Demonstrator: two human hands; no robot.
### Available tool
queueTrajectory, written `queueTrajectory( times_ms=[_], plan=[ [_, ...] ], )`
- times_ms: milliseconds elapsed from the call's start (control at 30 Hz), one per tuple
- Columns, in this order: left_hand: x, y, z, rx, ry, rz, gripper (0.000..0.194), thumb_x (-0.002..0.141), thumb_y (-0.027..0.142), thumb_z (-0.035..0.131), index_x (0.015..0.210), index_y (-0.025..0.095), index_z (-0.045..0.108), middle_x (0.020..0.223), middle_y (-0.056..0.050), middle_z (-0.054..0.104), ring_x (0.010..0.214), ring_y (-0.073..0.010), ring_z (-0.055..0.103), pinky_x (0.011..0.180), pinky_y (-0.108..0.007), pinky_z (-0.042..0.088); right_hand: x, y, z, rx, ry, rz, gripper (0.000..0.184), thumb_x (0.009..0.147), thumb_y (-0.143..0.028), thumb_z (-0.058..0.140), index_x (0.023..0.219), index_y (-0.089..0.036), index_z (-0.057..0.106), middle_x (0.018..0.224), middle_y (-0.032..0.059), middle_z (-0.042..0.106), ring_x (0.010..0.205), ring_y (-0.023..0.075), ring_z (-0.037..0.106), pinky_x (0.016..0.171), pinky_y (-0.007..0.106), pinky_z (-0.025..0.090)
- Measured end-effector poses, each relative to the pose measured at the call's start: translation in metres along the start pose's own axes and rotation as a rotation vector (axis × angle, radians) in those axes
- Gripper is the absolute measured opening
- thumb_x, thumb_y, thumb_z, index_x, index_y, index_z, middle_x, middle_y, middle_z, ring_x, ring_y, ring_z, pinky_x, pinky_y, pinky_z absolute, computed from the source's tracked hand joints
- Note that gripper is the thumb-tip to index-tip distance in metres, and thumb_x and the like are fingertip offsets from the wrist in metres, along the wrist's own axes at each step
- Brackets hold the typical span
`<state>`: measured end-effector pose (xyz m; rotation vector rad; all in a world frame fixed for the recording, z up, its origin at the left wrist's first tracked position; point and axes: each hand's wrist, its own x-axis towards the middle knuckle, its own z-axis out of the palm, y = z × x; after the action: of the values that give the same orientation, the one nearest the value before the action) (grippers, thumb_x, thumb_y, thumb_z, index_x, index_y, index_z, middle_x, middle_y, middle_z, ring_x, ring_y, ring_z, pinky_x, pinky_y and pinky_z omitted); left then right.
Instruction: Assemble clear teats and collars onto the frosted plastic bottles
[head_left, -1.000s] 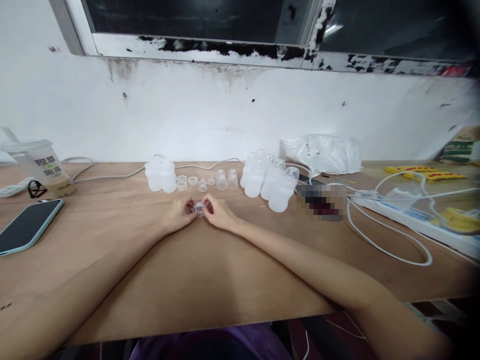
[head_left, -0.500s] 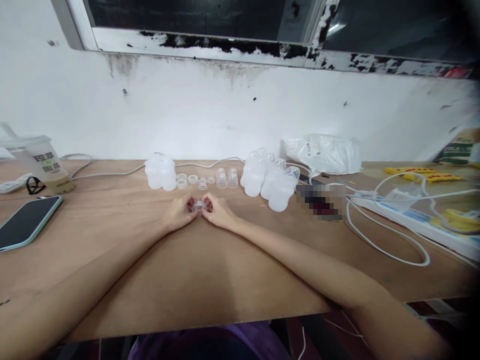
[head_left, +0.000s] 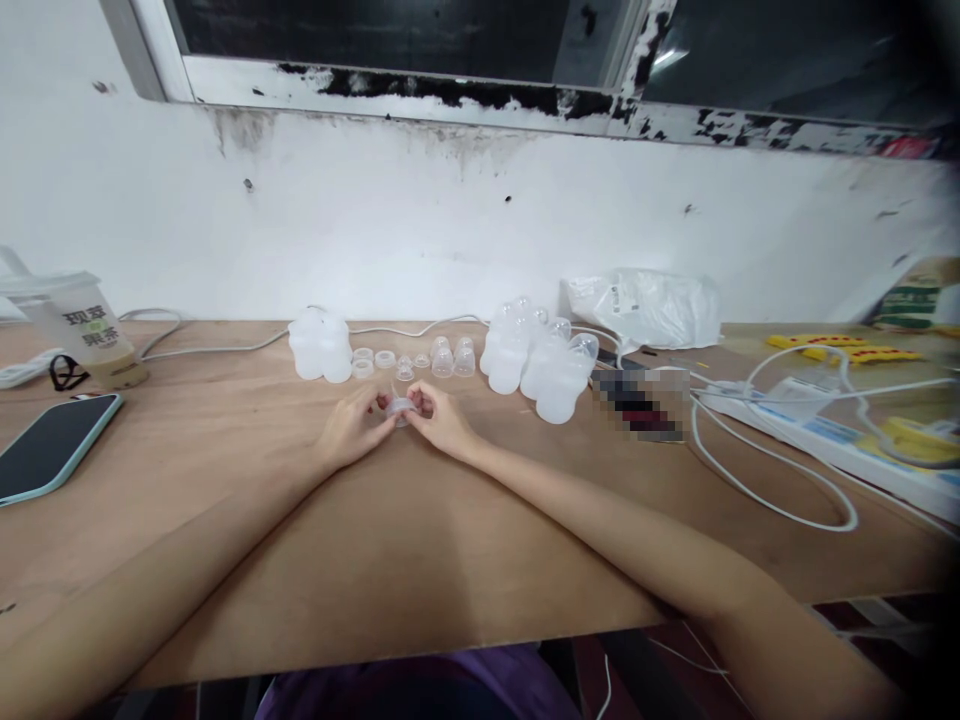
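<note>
Between my two hands is a small translucent bottle ring (head_left: pixel 402 406), apparently with a clear nipple in it, held just above or on the table. My left hand (head_left: pixel 354 424) is closed on its left side, thumb in front. On its right side, my right hand (head_left: pixel 441 420) pinches it with thumb and fingers. Just behind stand several loose white rings (head_left: pixel 363 369), clear nipples (head_left: pixel 405 369) and two clear domed caps (head_left: pixel 464 358). White frosted bottles (head_left: pixel 320 345) stand to the left of these, and more white bottles with domed caps (head_left: pixel 556 385) to the right.
A drink cup (head_left: pixel 94 330) and a phone (head_left: pixel 56 447) are on the left of the wooden table (head_left: pixel 390 560). Rightward lie a white plastic bag (head_left: pixel 649 305), a blurred-out item (head_left: pixel 641 405), looped white cables (head_left: pixel 780 525), a power strip (head_left: pixel 832 435) and yellow objects (head_left: pixel 844 348).
My left fingers have loosened slightly and spread around the ring. My right hand has shifted a little, with its fingertips at the ring's right edge. The other things stay in place.
</note>
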<state>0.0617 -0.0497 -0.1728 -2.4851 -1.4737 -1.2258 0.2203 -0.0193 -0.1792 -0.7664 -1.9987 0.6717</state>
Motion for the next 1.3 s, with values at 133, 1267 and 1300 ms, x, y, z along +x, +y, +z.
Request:
queueTrajectory(
  times_ms=[133, 1267, 1300],
  plan=[
    [-0.003, -0.002, -0.001, 0.035, -0.001, 0.062, 0.018, 0.075, 0.032, 0.044, 0.085, 0.018, 0.048, 0.078, -0.001, 0.058, 0.068, -0.0113, 0.051, 0.063, -0.022, 0.040, -0.002, -0.002, 0.000, -0.015, -0.003, 0.014, 0.007, 0.071, -0.021, 0.045, 0.075, -0.018, 0.040, 0.063, -0.0036, 0.043, 0.055, 0.0078, 0.042, 0.054, 0.019, 0.035],
    [0.001, 0.000, 0.001, -0.087, -0.038, -0.008, 0.017, 0.079, 0.032, 0.039, 0.082, 0.017, 0.046, 0.069, 0.001, 0.054, 0.056, -0.0089, 0.048, 0.055, -0.021, 0.038, -0.007, -0.011, -0.002, -0.124, -0.029, -0.090, 0.012, 0.081, -0.030, 0.035, 0.080, -0.019, 0.039, 0.052, -0.0049, 0.041, 0.045, 0.0081, 0.040, 0.048, 0.019, 0.033],
    [0.001, -0.001, 0.001, -0.081, -0.039, -0.009, 0.017, 0.079, 0.032, 0.039, 0.082, 0.017, 0.046, 0.068, 0.001, 0.053, 0.056, -0.0088, 0.047, 0.055, -0.021, 0.038, -0.007, -0.011, -0.002, -0.124, -0.031, -0.089, 0.012, 0.081, -0.030, 0.035, 0.080, -0.019, 0.039, 0.052, -0.0050, 0.041, 0.045, 0.0079, 0.040, 0.048, 0.019, 0.033]
  ],
)
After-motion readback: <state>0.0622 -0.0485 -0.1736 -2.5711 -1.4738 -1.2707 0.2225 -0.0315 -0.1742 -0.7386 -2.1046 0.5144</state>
